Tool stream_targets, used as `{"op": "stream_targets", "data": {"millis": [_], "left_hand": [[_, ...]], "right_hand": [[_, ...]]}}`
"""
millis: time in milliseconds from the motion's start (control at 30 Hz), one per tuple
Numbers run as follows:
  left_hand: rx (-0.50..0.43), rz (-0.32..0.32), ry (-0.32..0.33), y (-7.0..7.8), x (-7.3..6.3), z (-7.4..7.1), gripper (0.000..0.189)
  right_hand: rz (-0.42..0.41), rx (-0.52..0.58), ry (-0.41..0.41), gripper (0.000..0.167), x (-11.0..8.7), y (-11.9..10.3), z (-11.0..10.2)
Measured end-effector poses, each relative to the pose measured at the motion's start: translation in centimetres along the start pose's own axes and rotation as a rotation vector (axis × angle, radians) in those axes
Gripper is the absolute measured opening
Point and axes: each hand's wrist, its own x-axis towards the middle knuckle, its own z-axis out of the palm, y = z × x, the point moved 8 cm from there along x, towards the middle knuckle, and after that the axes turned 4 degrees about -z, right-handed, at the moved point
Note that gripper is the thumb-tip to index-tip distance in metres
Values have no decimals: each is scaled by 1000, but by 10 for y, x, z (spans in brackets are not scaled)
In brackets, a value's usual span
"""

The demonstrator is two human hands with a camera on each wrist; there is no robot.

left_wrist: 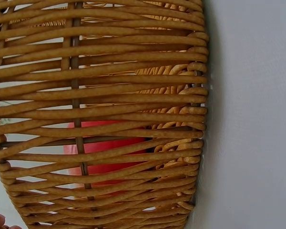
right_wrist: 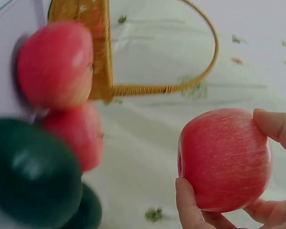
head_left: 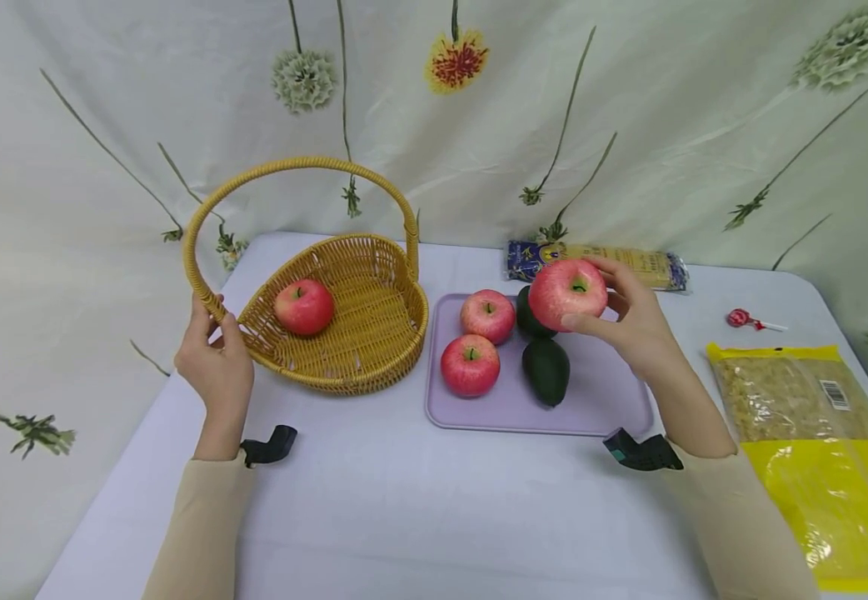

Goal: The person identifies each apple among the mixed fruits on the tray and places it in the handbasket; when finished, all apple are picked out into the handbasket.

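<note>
My right hand (head_left: 632,321) grips a red apple (head_left: 567,293) by its sides, raised above the lilac tray (head_left: 599,421). In the right wrist view, thumb and fingers wrap this apple (right_wrist: 226,160). At the left, my left hand (head_left: 217,358) pinches the lower end of the handle of a wicker basket (head_left: 359,333). One red apple (head_left: 304,307) lies inside the basket; through the weave it shows as a red patch (left_wrist: 114,148) in the left wrist view. On the tray sit two more apples, one nearer (head_left: 470,365) and one behind (head_left: 488,316), beside two dark green avocados (head_left: 546,371), one partly hidden.
Behind the tray lies a blue and yellow packet (head_left: 614,262). A red lollipop (head_left: 752,319) and a large yellow bag (head_left: 816,467) lie at the right. A flower-print cloth (head_left: 434,125) hangs behind the white table (head_left: 419,500).
</note>
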Motion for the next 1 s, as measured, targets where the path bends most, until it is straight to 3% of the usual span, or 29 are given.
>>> {"op": "stream_targets", "data": {"millis": [100,600,1000], "left_hand": [[-21,-7,-6,0,0,0,47],[-11,1,-16,-1,0,1,45],[-5,-4,-21,1,0,1,46]], "right_hand": [[-15,68,-51,71,6,-15,20],[45,92,-232,77,43,-45,138],[85,128,-183,76,80,-35,222]]}}
